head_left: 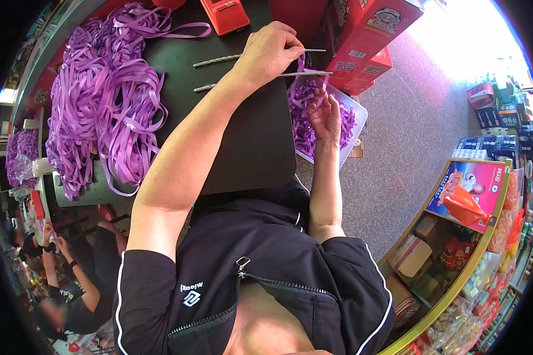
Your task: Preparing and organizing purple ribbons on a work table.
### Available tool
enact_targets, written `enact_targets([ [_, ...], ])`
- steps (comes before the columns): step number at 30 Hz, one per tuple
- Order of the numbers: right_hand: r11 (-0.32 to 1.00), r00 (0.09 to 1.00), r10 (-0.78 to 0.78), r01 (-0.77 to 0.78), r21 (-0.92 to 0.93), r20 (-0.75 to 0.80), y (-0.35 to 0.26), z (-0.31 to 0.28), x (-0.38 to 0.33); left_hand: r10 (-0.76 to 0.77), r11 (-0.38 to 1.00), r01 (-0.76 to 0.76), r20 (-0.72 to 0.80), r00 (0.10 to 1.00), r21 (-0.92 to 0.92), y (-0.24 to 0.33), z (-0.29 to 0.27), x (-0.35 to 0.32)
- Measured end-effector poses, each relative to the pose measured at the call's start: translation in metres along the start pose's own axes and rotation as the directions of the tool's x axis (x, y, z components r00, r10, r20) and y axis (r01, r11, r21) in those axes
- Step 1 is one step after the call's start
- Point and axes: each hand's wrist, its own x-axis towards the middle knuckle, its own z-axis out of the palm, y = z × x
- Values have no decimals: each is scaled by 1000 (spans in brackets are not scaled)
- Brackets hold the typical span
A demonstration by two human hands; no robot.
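My left hand (pixel 271 52) reaches over the table's far right corner, thumb and forefinger pinched on a purple ribbon (pixel 301 61). Two thin metal rods with twisted ends lie side by side here: the far rod (pixel 216 60) runs behind my fingers, the near rod (pixel 308 74) passes below my wrist. The ribbon hangs at the rods' right ends. Lower and to the right, my right hand (pixel 326 118) is palm up with curled fingers, its fingertips closed at a purple strand. Beneath it stands a white plastic bin (pixel 361 113) holding many purple ribbon pieces.
A large heap of purple ribbon (pixel 100 100) covers the left of the dark table (pixel 251 142). An orange-red device (pixel 226 15) sits at its far edge, red cartons (pixel 367 35) beyond the bin. A gold-edged display case (pixel 456 284) stands right; another person (pixel 77 284) works at lower left.
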Motion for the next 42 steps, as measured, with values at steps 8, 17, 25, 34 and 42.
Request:
enact_targets([
  [8, 908, 973, -167, 88, -410, -161, 1, -8, 1, -17, 1000, 17, 6, 1000, -5, 3, 1, 1],
  [17, -273, 873, -471, -282, -920, -128, 3, -75, 24, -10, 1000, 10, 7, 1000, -11, 1, 3, 2],
  [25, -157, 930, -366, -78, -985, -16, 29, -102, 28, -26, 1000, 26, 21, 999, -9, 7, 1, 3],
  [34, -572, 797, -315, 274, -773, 516, 43, -72, -18, -57, 998, 57, 15, 998, 4, 7, -1, 0],
  [42, -587, 785, -248, 344, -733, 568, 35, -73, -88, -68, 996, 62, 108, 992, 65, 5, -7, 8],
])
